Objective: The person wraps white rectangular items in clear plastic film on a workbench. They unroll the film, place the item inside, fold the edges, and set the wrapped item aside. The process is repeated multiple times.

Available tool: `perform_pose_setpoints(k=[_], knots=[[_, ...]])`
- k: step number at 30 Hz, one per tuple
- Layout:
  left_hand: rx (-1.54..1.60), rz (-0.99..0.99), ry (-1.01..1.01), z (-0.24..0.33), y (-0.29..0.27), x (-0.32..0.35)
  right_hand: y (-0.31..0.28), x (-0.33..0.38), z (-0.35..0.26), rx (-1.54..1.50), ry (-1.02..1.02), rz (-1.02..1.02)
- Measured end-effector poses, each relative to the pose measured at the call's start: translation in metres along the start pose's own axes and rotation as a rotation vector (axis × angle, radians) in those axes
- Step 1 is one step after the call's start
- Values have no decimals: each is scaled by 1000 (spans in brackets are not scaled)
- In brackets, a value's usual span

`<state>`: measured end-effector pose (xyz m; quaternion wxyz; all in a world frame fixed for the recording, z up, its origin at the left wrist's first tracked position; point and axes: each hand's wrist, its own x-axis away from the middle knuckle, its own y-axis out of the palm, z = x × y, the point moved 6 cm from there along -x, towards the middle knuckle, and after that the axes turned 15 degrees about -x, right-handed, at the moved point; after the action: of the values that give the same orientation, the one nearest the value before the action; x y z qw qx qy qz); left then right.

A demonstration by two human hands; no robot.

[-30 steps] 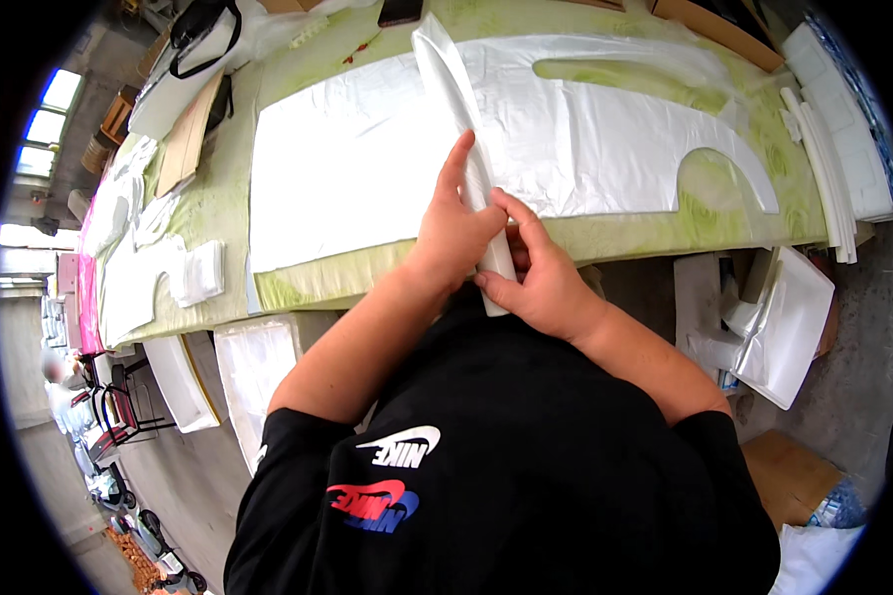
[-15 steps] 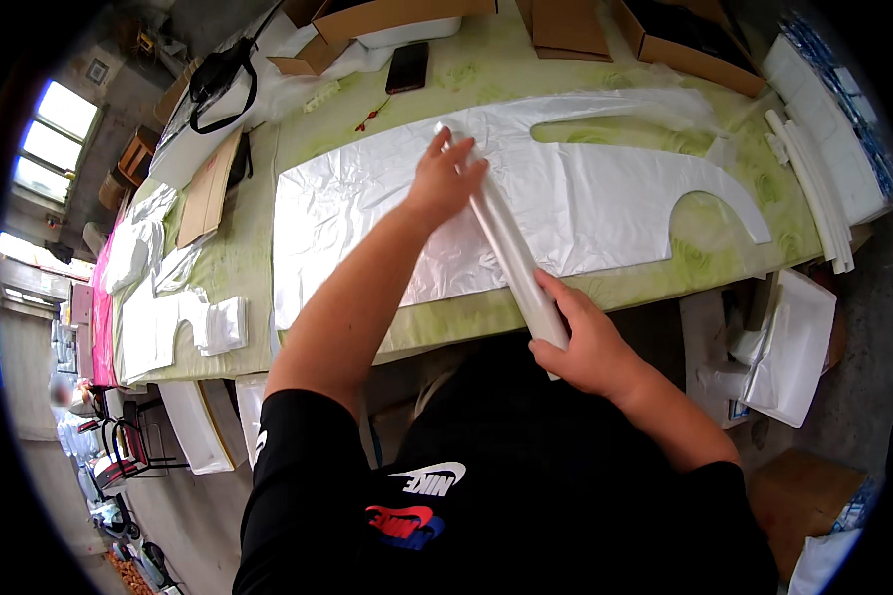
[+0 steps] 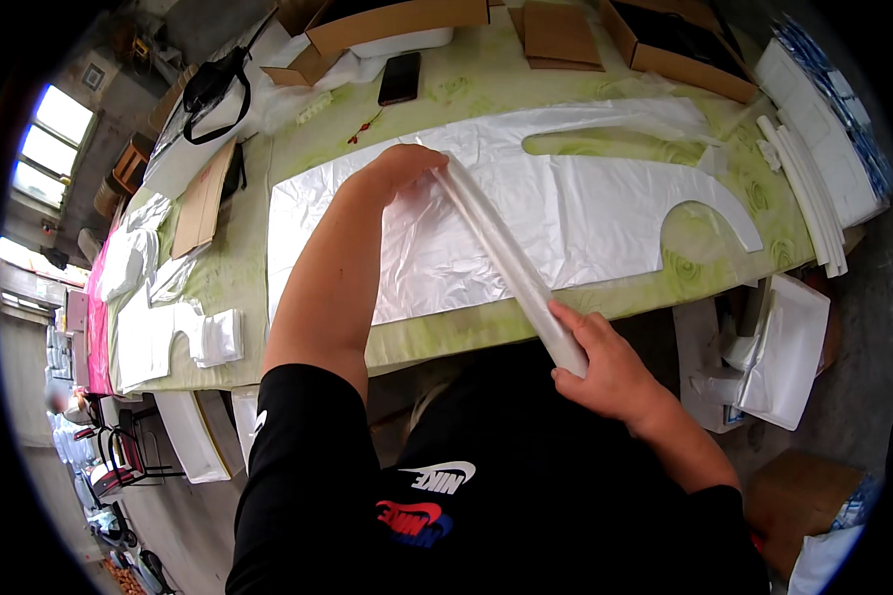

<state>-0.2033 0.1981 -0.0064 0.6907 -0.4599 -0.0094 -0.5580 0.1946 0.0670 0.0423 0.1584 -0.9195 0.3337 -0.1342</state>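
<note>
A long, whitish plastic roll slants across the front edge of the table, its far end over the sheet and its near end in front of my body. My right hand is closed round the near end, thumb and fingers wrapping it. At the far end, my left hand is bent over the tip with curled fingers, partly hidden behind the back of the hand. Under the roll a white plastic apron-shaped sheet lies spread flat, wrinkled at its left part, with a long slot and a round cut-out toward the right.
The table has a green patterned cover. A dark phone, cardboard boxes and a black bag lie toward the back. Folded white plastic pieces are at left, white rolls at right. A white bin stands below the right edge.
My left hand has turned and shifted left, from spread fingers on the roll to curled fingers at its far tip. My right hand and the roll's near end have moved slightly right.
</note>
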Motion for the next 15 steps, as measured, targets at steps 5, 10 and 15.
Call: perform_pose_setpoints(k=[5,10,15], knots=[[33,40,128,0,2,3,-1,2,-2,65,9,4],[-207,89,179,10,15,13,-18,31,-7,86,215,-104],[-557,552,353,8,24,21,-51,115,25,276,371,-151]])
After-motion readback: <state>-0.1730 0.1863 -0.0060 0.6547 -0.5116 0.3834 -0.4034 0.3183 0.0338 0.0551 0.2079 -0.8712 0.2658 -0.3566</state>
